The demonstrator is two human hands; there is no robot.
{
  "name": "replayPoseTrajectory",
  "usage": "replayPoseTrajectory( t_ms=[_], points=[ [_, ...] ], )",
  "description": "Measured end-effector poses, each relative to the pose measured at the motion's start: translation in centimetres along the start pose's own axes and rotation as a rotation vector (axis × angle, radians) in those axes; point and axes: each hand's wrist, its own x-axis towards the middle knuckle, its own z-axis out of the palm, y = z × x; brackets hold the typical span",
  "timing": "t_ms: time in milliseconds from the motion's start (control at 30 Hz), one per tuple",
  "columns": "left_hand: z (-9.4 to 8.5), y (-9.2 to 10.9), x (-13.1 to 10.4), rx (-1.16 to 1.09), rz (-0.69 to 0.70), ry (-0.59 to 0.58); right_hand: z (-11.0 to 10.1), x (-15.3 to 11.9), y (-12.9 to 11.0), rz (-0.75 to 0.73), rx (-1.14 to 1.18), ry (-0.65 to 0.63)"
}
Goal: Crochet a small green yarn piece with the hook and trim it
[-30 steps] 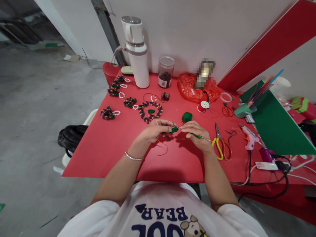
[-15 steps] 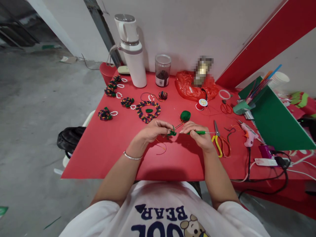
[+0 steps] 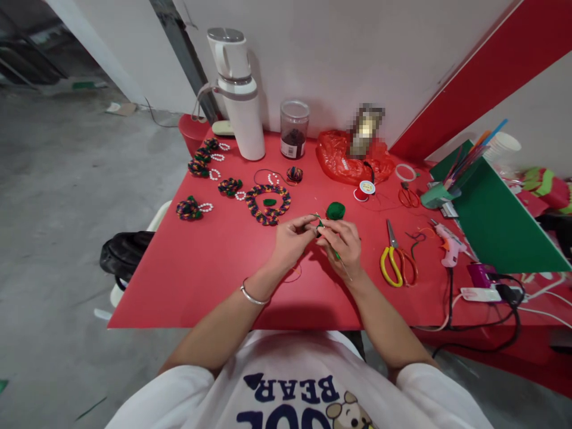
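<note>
Between the fingertips of my left hand [image 3: 292,239] is a small piece of green crochet [image 3: 320,226], mostly hidden by fingers. My right hand [image 3: 343,245] grips a crochet hook [image 3: 336,255] with a green handle; its metal end sticks out below the palm, and the other tip meets the green piece. The two hands nearly touch. Just beyond them rests a ball of green yarn [image 3: 335,210]. A loose orange thread [image 3: 292,274] lies under the hands. Further left is a ring of multicoloured crochet [image 3: 250,205] around a small green piece [image 3: 269,202].
Scissors with yellow and red handles [image 3: 391,265] lie right of my hands, near a pink glue gun [image 3: 451,245]. Several crocheted flowers with bead loops [image 3: 189,208] sit left. Behind stand a tall white flask [image 3: 245,122], a clear jar [image 3: 294,131] and a red bag [image 3: 335,156].
My right hand has moved left to meet my left hand, and the hook has turned to a steeper slant. My left hand has shifted slightly right and up with the green crochet piece.
</note>
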Motion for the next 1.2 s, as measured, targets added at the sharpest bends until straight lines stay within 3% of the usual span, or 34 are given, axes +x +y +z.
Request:
replayPoseTrajectory(
  t_ms=[133, 233, 367, 833, 1000, 1100, 1200],
  points=[
    [-0.9, 0.7, 0.3, -0.099, -0.159, -0.189, -0.8, 0.3, 0.6, 0.098, 0.164, -0.010],
    [-1.9, 1.8, 0.6, -0.060, -0.236, -0.269, -2.0, 1.2, 1.2, 0.152, 0.340, -0.140],
    [-2.9, 2.8, 0.9, -0.007, -0.263, -0.307, -3.3, 2.1, 1.8, 0.159, 0.446, -0.265],
    [-4.3, 3.2, 1.6, 0.229, -0.228, -0.452, -5.1, 2.4, 2.3, 0.302, 0.651, -0.359],
    [-2.8, 2.0, 1.0, 0.237, -0.151, -0.367, -3.1, 1.2, 1.8, 0.378, 0.791, -0.244],
    [-1.7, 1.3, 0.6, 0.177, -0.073, -0.248, -2.0, 1.0, 1.1, 0.358, 0.631, -0.190],
    [-1.0, 1.0, 0.5, 0.173, 0.041, -0.140, -1.7, 1.3, 0.6, 0.246, 0.421, -0.202]
  ],
)
